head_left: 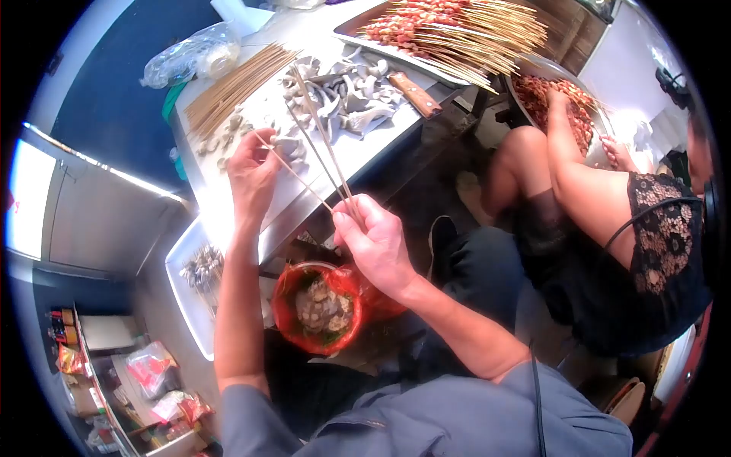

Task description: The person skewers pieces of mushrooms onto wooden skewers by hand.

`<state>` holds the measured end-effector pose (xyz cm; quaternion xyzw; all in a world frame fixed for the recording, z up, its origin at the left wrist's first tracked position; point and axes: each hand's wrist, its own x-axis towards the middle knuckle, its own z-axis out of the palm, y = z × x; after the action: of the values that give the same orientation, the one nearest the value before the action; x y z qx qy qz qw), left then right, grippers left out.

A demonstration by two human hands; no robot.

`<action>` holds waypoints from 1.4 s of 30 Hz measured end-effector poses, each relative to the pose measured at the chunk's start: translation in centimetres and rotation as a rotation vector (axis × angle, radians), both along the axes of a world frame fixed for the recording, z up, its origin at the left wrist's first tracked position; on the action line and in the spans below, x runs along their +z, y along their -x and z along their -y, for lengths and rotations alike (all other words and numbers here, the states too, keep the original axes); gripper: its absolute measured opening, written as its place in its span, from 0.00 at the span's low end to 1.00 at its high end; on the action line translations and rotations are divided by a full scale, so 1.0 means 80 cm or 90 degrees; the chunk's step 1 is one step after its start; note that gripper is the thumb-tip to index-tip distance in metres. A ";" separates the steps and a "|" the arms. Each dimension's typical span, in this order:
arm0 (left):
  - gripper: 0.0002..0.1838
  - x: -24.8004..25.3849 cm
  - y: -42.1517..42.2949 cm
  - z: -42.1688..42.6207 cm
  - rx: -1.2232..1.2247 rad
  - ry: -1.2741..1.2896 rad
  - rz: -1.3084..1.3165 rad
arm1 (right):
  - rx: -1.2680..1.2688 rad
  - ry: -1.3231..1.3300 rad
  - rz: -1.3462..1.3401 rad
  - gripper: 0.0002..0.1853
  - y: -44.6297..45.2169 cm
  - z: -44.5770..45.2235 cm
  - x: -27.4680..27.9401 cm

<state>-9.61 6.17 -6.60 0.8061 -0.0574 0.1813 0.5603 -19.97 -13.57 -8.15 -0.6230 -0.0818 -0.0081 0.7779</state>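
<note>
My right hand is closed round several thin bamboo skewers that fan out upward over the table's front edge. One of them slants left to my left hand, whose thumb and fingers pinch near its upper end. Whether a small piece of mushroom is also between those fingers, I cannot tell. Beyond the hands, a pile of grey oyster mushrooms lies on the white table. Smaller mushroom pieces are scattered at its left side. A bundle of loose skewers lies behind these pieces.
A wooden-handled knife lies at the table's right edge. Behind it, a metal tray holds meat skewers. A red-lined bucket stands below my hands, beside a white tray with skewered mushrooms. At right, another person reaches into a meat-filled basin.
</note>
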 end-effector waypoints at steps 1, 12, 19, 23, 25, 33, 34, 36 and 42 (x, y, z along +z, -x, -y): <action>0.11 0.005 -0.002 0.011 -0.006 -0.002 -0.001 | -0.005 -0.013 -0.005 0.08 -0.001 0.003 -0.001; 0.06 0.030 -0.054 0.134 -0.079 -0.502 0.227 | -0.043 -0.114 -0.055 0.07 -0.007 0.042 0.021; 0.09 0.022 -0.080 0.148 -0.106 -0.621 0.236 | -0.037 -0.183 -0.111 0.07 -0.013 0.054 0.019; 0.04 0.045 -0.043 0.132 -0.055 -0.277 0.002 | -0.036 -0.190 -0.118 0.07 -0.013 0.056 0.022; 0.04 0.035 -0.042 0.103 -0.058 -0.119 -0.015 | -0.023 -0.193 -0.123 0.07 -0.012 0.054 0.022; 0.07 0.024 0.012 0.027 -0.060 0.313 -0.050 | 0.068 -0.114 -0.142 0.07 -0.002 0.034 0.014; 0.07 0.018 0.016 0.016 -0.056 0.394 -0.066 | 0.077 -0.112 -0.142 0.07 0.000 0.030 0.014; 0.06 0.015 0.026 -0.001 -0.057 0.486 -0.098 | 0.078 -0.026 -0.112 0.07 0.004 0.021 0.015; 0.06 0.024 0.055 -0.014 0.003 0.641 -0.149 | 0.076 0.093 -0.047 0.07 0.015 0.002 0.003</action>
<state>-13.97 7.29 -4.70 0.4518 0.1021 0.0961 0.8811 -21.13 -13.72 -7.95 -0.6720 -0.0901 0.0672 0.7320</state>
